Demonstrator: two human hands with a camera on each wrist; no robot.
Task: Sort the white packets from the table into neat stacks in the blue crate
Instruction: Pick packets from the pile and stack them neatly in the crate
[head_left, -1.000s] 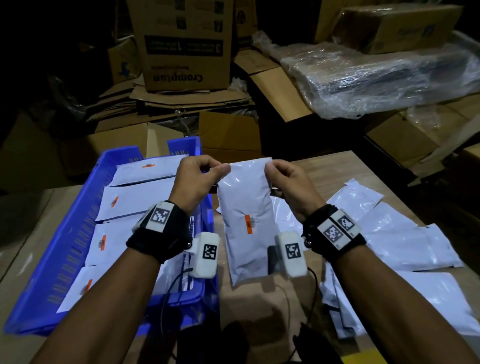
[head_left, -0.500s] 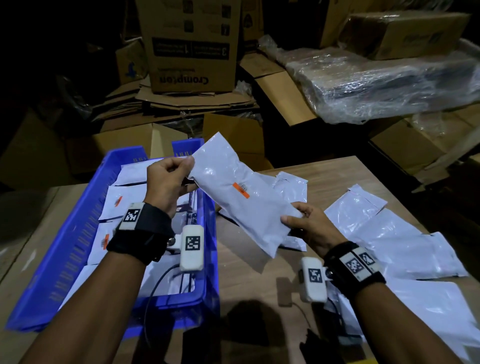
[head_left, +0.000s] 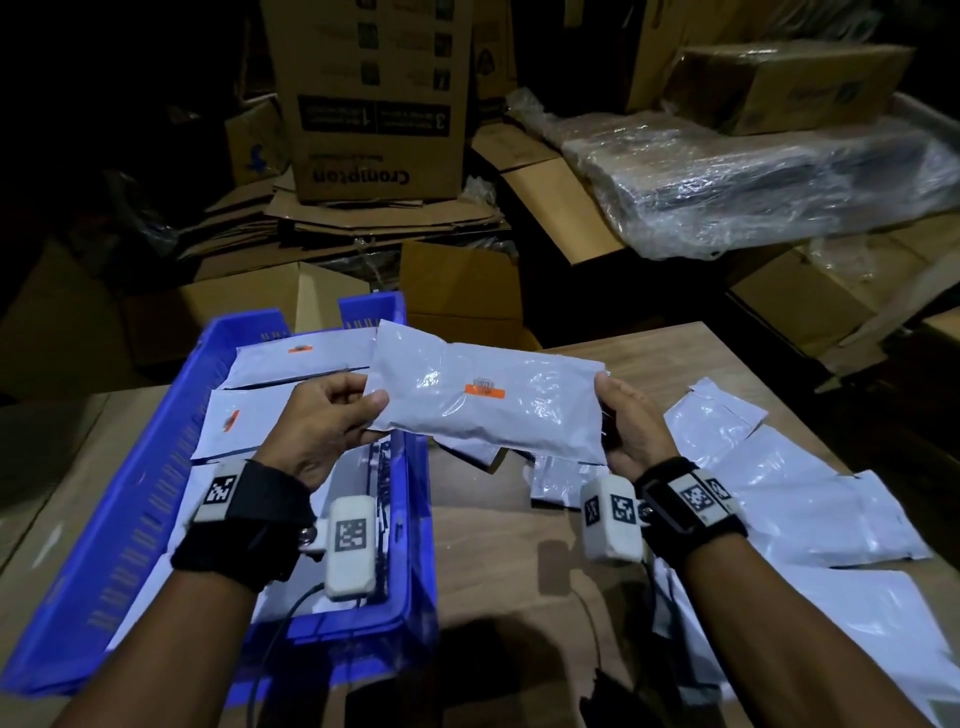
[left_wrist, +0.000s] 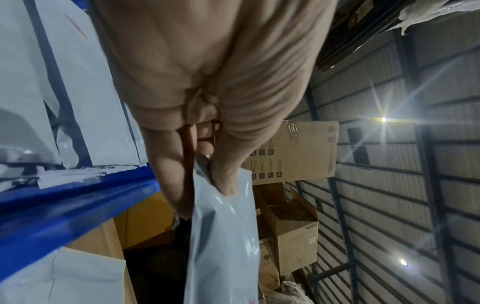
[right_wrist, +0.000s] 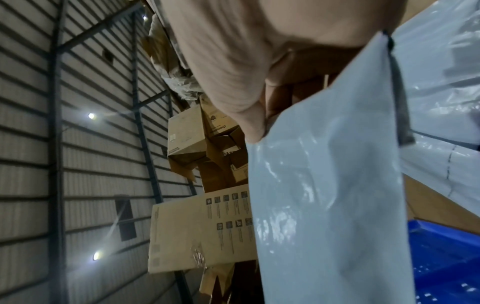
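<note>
Packet (head_left: 483, 400) hangs mid-frame over the blue crate (head_left: 156, 483) rim; our left hand (head_left: 322, 415) and right hand (head_left: 631, 431) pinch opposite ends. Looks light, floppy, slick; we'd grip the seams.

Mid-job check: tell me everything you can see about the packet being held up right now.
The held packet is a glossy white plastic mailer, oblong, crinkled and slightly puffed. A small orange sticker with a barcode label sits on its upper face. It lies roughly level, lengthwise between the hands: the left hand pinches one short end, the right hand holds the other. It hangs over the blue crate's right wall and the table edge.
</note>
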